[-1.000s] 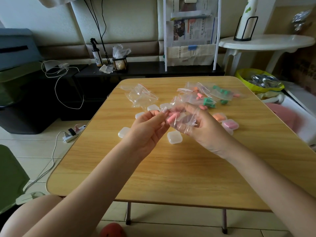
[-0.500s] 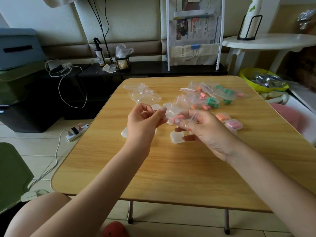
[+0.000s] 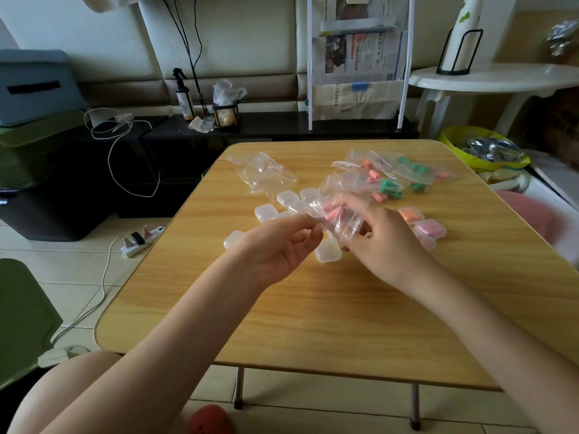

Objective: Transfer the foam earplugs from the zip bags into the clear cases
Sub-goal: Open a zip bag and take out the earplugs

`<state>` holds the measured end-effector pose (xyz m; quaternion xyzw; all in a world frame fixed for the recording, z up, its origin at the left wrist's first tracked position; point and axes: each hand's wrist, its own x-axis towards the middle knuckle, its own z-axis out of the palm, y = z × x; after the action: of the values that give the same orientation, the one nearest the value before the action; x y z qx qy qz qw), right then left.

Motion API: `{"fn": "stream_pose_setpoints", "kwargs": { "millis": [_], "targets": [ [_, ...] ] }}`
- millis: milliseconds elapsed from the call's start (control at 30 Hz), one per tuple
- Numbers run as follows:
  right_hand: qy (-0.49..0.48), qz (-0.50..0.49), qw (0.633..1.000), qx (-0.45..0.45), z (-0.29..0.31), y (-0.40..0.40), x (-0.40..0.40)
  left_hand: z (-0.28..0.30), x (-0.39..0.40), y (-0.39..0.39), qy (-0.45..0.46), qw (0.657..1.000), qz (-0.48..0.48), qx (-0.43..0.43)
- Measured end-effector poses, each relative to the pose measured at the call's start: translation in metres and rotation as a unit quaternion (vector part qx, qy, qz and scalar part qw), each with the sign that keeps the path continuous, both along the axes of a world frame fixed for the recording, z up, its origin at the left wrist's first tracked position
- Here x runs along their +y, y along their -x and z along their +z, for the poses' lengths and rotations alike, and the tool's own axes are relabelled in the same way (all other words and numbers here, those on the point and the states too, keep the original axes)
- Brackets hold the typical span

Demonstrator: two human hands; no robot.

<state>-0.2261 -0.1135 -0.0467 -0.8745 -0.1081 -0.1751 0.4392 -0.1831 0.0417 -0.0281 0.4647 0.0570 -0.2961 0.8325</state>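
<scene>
Cables point(image 3: 125, 158) trail from the dark cabinet at the far left down to a white power strip point(image 3: 141, 241) on the tiled floor. Right of that begins the wooden table point(image 3: 313, 324). Toward its far left part lies a heap of emptied zip bags point(image 3: 261, 172), and just nearer, a loose cluster of clear cases point(image 3: 266, 212), lids closed, with one more clear case point(image 3: 327, 254) under the hands.

Above the table's middle, the left hand point(image 3: 275, 252) pinches one edge of a small zip bag point(image 3: 340, 219) between thumb and fingertips, the other fingers curled. Pink earplugs point(image 3: 332, 211) show through the plastic. The right hand point(image 3: 388, 242) grips the bag's other side, fingers curled round the crumpled film, so the bag hangs between both hands, off the table.

Behind the right hand lie more zip bags with orange and green earplugs point(image 3: 391, 186) inside. Just right of the right hand sit filled cases, one holding orange plugs point(image 3: 410, 213) and one holding pink point(image 3: 430, 229). Farther right, off the table, a yellow basin point(image 3: 451, 142) stands on the floor under a white round side table point(image 3: 488, 79).
</scene>
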Motion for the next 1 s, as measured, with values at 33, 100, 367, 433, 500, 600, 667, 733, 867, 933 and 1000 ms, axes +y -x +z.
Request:
{"fn": "stream_pose_setpoints", "kwargs": {
  "millis": [33, 100, 367, 433, 500, 600, 667, 733, 867, 933, 1000],
  "targets": [
    [0.025, -0.003, 1.000, 0.002, 0.000, 0.000, -0.002, -0.001, 0.000, 0.000, 0.006, 1.000, 0.004, 0.007],
    [0.067, 0.003, 0.998, 0.011, -0.004, -0.001, -0.004, -0.001, 0.001, 0.000, 0.024, 1.000, 0.002, 0.020],
    [0.002, -0.017, 0.998, -0.056, -0.007, -0.003, 0.002, 0.000, -0.003, 0.003, 0.091, 0.994, 0.046, 0.026],
    [0.020, -0.038, 0.992, -0.119, -0.008, -0.005, 0.001, 0.000, -0.003, 0.002, 0.101, 0.992, 0.072, 0.025],
    [0.022, -0.027, 0.988, -0.152, -0.009, -0.005, 0.001, 0.000, -0.002, 0.001, 0.114, 0.990, 0.080, 0.022],
    [0.021, -0.017, 0.987, -0.160, -0.009, -0.005, 0.001, -0.001, -0.003, 0.001, 0.134, 0.988, 0.064, 0.026],
    [0.023, -0.031, 0.989, -0.143, -0.014, -0.005, 0.003, -0.003, -0.005, 0.000, 0.153, 0.985, 0.067, 0.032],
    [0.031, -0.044, 0.990, -0.127, -0.018, -0.005, 0.007, -0.006, -0.007, -0.001, 0.167, 0.983, 0.070, 0.022],
    [-0.021, -0.064, 0.988, -0.136, -0.018, -0.003, 0.010, -0.011, -0.014, 0.004, 0.192, 0.979, 0.064, 0.002],
    [-0.072, -0.063, 0.989, -0.114, -0.017, -0.004, 0.009, -0.012, -0.015, 0.004, 0.200, 0.977, 0.074, 0.010],
    [-0.120, -0.041, 0.988, -0.086, -0.018, -0.007, 0.006, -0.010, -0.014, 0.000, 0.204, 0.974, 0.099, 0.022]
  ]
}}
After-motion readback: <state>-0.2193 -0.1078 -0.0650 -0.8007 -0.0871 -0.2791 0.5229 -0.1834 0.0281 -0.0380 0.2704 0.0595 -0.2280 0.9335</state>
